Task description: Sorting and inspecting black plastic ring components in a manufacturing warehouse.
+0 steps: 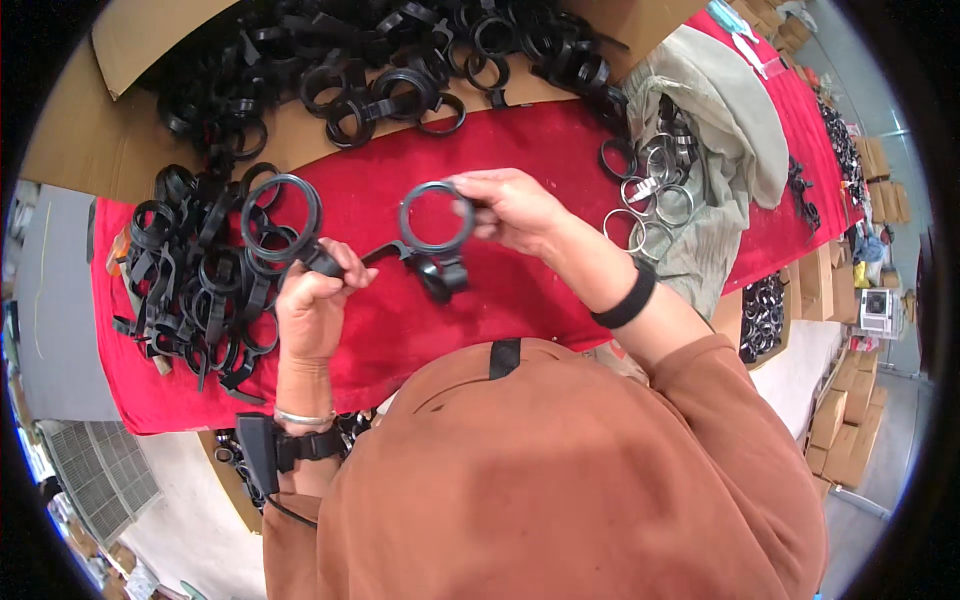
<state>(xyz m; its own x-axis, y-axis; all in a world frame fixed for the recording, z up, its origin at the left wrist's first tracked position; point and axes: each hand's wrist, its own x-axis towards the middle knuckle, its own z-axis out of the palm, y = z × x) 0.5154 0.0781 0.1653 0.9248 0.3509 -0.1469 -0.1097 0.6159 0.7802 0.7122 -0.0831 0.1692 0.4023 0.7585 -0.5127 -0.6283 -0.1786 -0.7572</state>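
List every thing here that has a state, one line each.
Left hand: closed around a black ring clamp, held above the red cloth.
Right hand: pinching a second black ring clamp.
Black clamp pile: loose, heaped.
Metal rings: loose on grey cloth.
Cardboard box: open.

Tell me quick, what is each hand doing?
Left hand: closed on a black ring clamp, gripping its stem.
Right hand: closed, pinching another black ring by its rim.
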